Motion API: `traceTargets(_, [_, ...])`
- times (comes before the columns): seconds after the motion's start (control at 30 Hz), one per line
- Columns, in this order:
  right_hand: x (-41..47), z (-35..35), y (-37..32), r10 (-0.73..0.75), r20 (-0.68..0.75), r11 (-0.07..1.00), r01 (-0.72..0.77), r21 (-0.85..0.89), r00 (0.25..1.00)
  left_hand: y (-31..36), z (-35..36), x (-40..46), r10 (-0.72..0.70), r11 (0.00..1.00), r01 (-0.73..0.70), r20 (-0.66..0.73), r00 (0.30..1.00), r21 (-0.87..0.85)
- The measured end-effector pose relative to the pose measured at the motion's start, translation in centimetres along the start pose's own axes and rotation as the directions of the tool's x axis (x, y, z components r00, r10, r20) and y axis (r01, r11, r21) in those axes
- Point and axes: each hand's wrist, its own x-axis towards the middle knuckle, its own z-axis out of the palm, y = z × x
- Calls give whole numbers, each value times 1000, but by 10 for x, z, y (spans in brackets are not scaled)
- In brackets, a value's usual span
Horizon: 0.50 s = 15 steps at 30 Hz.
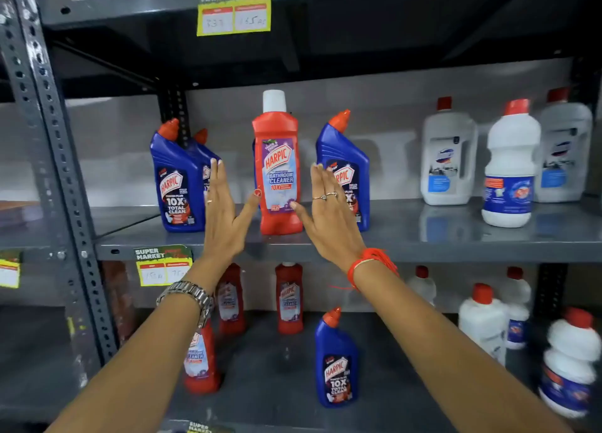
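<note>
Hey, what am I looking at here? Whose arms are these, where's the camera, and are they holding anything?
This is one picture from a wide-angle camera worn on a person's head, looking forward and down, so the arms are that person's own. They face a grey metal shop shelf. The left hand and right hand are open, fingers straight, on either side of an upright red plastic bathroom cleaner bottle with a white cap. Neither grips it; the thumbs reach its sides, but contact is hard to tell. Blue plastic bottles with red spouts stand beside it, white red-capped bottles further right.
</note>
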Motion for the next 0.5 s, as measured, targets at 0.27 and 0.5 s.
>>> traceTargets(0.27, [43,43,1,272,187,885,-322,337,944,-12,18,35,-447,578,567,354,822,-587])
traceTargets(0.5, [46,48,6,347,166,747,-379,547,923,1,33,36,-439,667,562,351,827,-489])
